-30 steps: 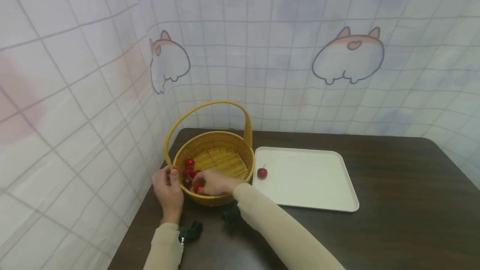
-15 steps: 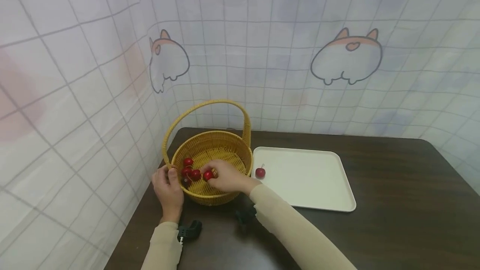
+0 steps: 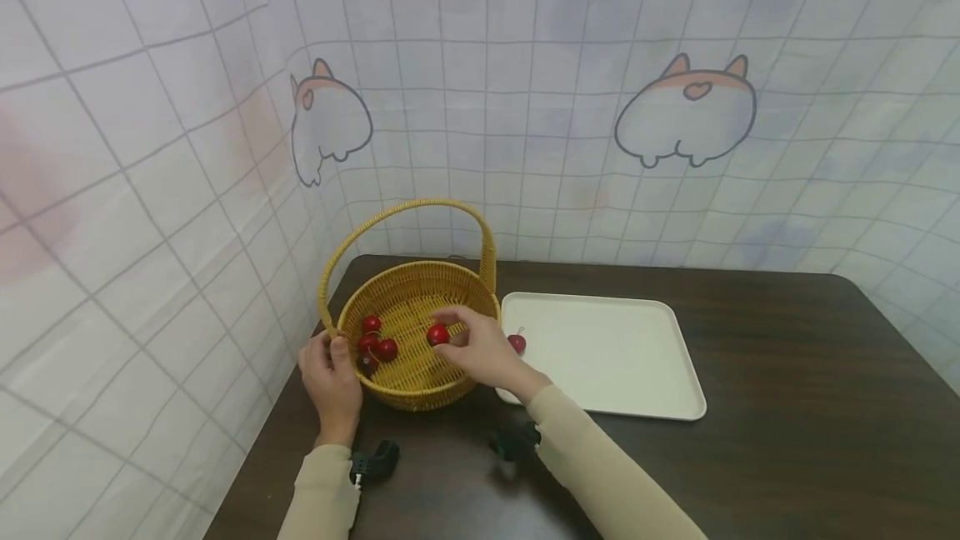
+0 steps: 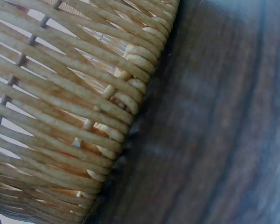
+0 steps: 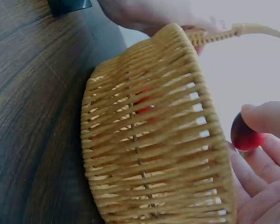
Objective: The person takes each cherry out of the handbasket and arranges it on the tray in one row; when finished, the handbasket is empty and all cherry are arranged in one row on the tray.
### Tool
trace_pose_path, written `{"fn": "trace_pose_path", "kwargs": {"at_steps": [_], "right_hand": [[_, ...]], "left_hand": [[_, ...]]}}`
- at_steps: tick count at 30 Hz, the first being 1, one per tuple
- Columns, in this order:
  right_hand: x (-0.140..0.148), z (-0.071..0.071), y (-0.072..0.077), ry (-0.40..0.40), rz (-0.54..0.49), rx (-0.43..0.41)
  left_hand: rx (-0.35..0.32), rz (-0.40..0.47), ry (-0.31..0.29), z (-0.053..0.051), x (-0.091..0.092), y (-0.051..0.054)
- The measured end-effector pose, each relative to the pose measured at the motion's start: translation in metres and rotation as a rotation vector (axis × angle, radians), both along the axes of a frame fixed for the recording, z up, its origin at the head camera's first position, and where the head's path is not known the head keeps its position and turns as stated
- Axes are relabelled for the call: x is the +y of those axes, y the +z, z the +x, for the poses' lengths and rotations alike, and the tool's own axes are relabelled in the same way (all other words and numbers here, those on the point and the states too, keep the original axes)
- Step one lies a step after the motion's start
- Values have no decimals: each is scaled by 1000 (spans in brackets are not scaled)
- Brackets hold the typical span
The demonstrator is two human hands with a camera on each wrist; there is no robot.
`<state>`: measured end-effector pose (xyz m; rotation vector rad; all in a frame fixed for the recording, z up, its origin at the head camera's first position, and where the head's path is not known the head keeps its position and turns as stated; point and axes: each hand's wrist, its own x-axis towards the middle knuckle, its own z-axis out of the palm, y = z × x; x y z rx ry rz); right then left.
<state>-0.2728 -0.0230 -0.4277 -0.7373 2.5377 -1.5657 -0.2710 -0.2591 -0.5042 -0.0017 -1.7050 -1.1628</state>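
A yellow wicker basket (image 3: 427, 398) with a tall arched handle stands on the table. Several red cherries (image 3: 386, 349) lie inside, grouped along its left side. My left hand (image 3: 332, 382) grips the basket's left rim by the foot of the handle. Over the basket's right part my right hand (image 3: 483, 350) pinches one cherry (image 3: 438, 334) between thumb and fingers. The right wrist view shows that same cherry (image 5: 245, 133) just above the rim. Only the woven basket wall (image 4: 60, 102) and the table appear in the left wrist view, with no fingers seen.
Right of the basket lies a white rectangular tray (image 3: 607, 357). A single cherry (image 3: 517, 343) with a stem sits at the tray's left edge, partly behind the right hand. The dark wooden table (image 3: 795, 373) reaches a patterned cloth (image 3: 555, 190) at the back and left.
My right hand has picked a cherry from the group at the basket's left and carried it up and to the right. The left hand keeps its hold on the rim.
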Motion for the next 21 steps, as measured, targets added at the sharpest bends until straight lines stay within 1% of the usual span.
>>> {"fn": "trace_pose_path", "kwargs": {"at_steps": [4,6,9,16,21], "right_hand": [[13,4,1,-13,-132,-40],[20,6,2,-11,-196,-36],[31,8,2,-9,-254,-18],[54,13,-1,-85,-222,34],[71,12,-5,-138,-207,67]], "left_hand": [[-14,1,-3,1,0,0],[-15,-3,-4,1,-1,0],[-12,-2,-6,1,0,1],[-29,-5,0,2,0,0],[-24,-6,0,2,1,1]]}}
